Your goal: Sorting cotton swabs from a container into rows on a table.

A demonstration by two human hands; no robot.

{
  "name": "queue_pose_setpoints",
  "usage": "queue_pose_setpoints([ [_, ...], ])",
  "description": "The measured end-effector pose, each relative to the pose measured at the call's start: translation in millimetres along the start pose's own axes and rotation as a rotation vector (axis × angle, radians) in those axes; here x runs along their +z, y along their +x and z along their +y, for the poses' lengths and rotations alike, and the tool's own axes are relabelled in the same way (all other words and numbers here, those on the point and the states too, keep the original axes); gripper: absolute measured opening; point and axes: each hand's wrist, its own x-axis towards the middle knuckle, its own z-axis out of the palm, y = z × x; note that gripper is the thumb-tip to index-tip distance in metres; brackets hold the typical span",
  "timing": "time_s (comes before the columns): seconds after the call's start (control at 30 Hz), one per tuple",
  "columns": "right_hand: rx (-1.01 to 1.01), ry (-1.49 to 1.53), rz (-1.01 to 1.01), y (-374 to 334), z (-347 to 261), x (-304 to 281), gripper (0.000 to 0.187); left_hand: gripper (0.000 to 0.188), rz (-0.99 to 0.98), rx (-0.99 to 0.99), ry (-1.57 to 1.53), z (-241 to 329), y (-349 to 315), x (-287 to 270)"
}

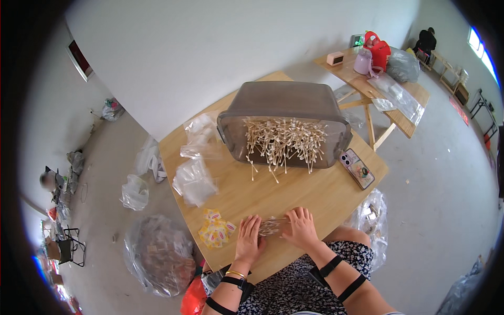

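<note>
A small bundle of cotton swabs (270, 227) lies near the front edge of the wooden table, between my two hands. My left hand (250, 237) closes round its left end, fingers on the far side and thumb nearer me. At the other end, my right hand (301, 229) grips it with bent fingers. Part of the bundle is hidden under both hands. Beyond them, a grey translucent plastic bin (286, 97) rests on its side, its opening toward me. Many loose cotton swabs (286, 139) fill it, and a few spill onto the tabletop.
Yellow-and-white paper labels (214, 229) lie left of my left hand, with clear plastic bags (195, 181) behind them. A phone (358, 168) lies right of the bin. Large filled plastic bags (159, 254) stand on the floor. Another table (349, 79) holds bags; a person (426, 41) sits far right.
</note>
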Motion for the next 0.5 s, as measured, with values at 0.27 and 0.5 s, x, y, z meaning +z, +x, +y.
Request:
queue_pose_setpoints([
  [0.27, -0.024, 0.020, -0.022, 0, 39, -5, 0.011, 0.062, 0.037, 0.031, 0.008, 3, 2, -2],
  [0.5, 0.067, -0.061, 0.087, 32, 47, 1, 0.009, 0.062, 0.020, 0.034, 0.062, -2, -6, -1],
])
